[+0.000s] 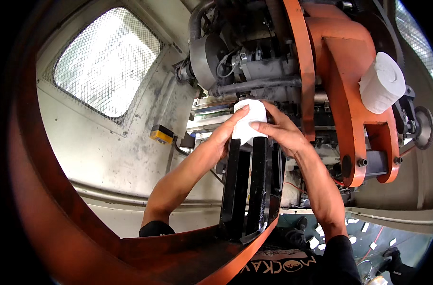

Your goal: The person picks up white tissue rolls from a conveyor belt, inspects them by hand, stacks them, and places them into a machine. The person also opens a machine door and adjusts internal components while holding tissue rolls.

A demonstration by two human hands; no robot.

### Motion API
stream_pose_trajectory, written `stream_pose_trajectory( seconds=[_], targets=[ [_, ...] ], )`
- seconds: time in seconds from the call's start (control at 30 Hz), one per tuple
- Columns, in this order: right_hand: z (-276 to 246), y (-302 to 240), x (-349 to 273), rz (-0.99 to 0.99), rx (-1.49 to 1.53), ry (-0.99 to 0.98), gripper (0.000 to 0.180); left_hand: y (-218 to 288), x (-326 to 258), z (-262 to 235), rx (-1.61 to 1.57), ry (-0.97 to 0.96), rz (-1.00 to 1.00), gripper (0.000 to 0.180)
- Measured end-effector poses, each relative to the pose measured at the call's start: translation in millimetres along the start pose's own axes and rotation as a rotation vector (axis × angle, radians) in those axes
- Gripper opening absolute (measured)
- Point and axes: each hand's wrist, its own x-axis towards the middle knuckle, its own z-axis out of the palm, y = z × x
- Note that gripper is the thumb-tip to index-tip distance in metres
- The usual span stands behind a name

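Observation:
Between my hands is a white piece of paper or cloth (pixel 250 118), bent over the far end of a black metal bracket (pixel 245 185). My left hand (pixel 227 129) grips its left side, with the thumb laid on the white surface. On the other side my right hand (pixel 284 129) is closed around it, thumb pressing the front near the bracket's top. Most of the fingers of both hands are hidden behind the white material. The bracket has long parallel plates and stands on an orange frame (pixel 169 249) close to my body.
A white paper roll (pixel 382 84) rests on a large orange arm (pixel 345 61) at right. Dark engine parts with hoses (pixel 254 66) fill the back. At left is a mesh window (pixel 109 61) and a yellow-black box (pixel 161 134). White scraps (pixel 314 242) lie on the floor, near shoes.

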Motion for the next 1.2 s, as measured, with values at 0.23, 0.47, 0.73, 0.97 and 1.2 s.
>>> stream_pose_trajectory(
  seconds=[0.23, 0.47, 0.73, 0.97, 1.2],
  targets=[
    [11.1, -14.1, 12.2, 0.09, -0.028, -0.058, 0.094, -3.2, -13.4, 4.5, 0.082, 0.058, -0.005, 0.07],
    [12.6, -13.0, 6.8, 0.07, -0.047, 0.02, 0.092, -8.5, -12.1, 4.8, 0.181, 0.014, 0.055, 0.078],
    [10.1, -7.2, 2.6, 0.082, 0.028, 0.003, 0.088, -5.5, -22.0, 7.8, 0.275, 0.031, 0.03, 0.081],
    [3.1, -10.2, 8.9, 0.134, -0.068, 0.018, 0.089, 5.7, -21.3, -34.0, 0.322, -0.11, -0.023, 0.067],
    [4.8, 8.3, 7.5, -0.056, -0.102, -0.02, 0.092, -7.2, -16.7, -55.2, 0.437, -0.127, 0.026, 0.089]
  ],
)
